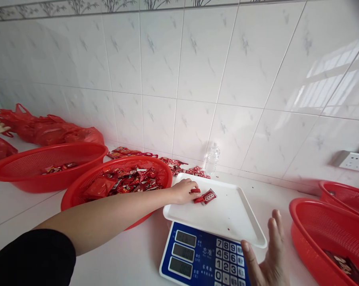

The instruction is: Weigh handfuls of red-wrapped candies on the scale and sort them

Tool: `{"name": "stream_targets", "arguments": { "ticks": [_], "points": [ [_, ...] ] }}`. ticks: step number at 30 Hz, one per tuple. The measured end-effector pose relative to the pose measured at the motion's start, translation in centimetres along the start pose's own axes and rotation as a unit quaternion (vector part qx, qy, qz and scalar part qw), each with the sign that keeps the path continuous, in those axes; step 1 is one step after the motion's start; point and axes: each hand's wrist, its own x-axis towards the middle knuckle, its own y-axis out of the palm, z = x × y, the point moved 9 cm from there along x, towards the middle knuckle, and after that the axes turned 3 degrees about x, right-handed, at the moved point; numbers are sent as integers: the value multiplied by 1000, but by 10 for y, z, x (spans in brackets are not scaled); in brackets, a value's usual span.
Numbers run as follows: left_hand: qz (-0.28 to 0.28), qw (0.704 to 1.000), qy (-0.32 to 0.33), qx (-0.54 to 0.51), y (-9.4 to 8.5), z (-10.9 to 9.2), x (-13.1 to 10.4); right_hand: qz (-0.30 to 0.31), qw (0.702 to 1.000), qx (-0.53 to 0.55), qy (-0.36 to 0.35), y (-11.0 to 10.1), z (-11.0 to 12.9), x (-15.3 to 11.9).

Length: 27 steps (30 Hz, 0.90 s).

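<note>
My left hand (184, 191) reaches over the left part of a white tray (227, 212) on the scale. Its fingers are closed on a small red candy packet (198, 199). Touching that packet or just beside it lies a dark red wrapped candy (209, 197) with pale lettering. My right hand (269, 258) is held by the tray's near right corner, thumb and fingers apart, with nothing in it. Below the tray is the blue panel of a digital scale (207, 258); part of its keypad is behind my right hand.
Left of the tray stands a red basket (75, 194) of wrapped candies, with another red basket (21, 174) beyond. Red bags (51, 131) lie behind. A clear bottle (213, 157) and scattered red packets (126, 151) line the tiled wall. Red baskets (304, 234) stand at right.
</note>
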Motion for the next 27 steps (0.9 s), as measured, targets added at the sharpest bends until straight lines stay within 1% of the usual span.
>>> {"name": "stream_targets", "arguments": {
  "ticks": [4,6,8,10,13,15,17,18,20,21,23,25,26,27],
  "points": [
    [11,1000,8,-24,7,-4,-2,57,991,-24,-122,13,24,-4],
    [22,1000,15,-12,11,-8,-3,77,983,-28,-163,18,29,-8],
    [37,999,32,2,15,-14,-4,85,982,-30,-167,21,27,-9],
    [59,997,40,12,18,-19,-5,85,984,-31,-156,22,23,-8],
    [111,993,37,30,22,-25,-9,84,986,-29,-140,21,18,-7],
    [145,987,51,47,24,-31,-13,88,986,-25,-137,22,18,-7],
    [162,983,71,53,24,-36,-17,91,986,-22,-141,23,20,-7],
    [162,982,78,49,22,-37,-17,93,985,-21,-142,23,21,-7],
    [144,986,80,30,13,-33,-17,94,985,-18,-140,24,22,-7],
    [121,989,79,18,6,-28,-16,94,986,-16,-137,23,23,-7],
    [49,996,72,-7,-18,-13,-13,89,988,-7,-125,22,23,-6],
    [-43,998,35,-20,-49,15,-15,81,990,5,-118,21,23,-7],
    [-82,997,-1,-13,-64,33,-18,77,990,13,-118,20,23,-7],
    [-107,993,-46,1,-77,54,-23,73,990,23,-118,19,23,-8]
  ]
}}
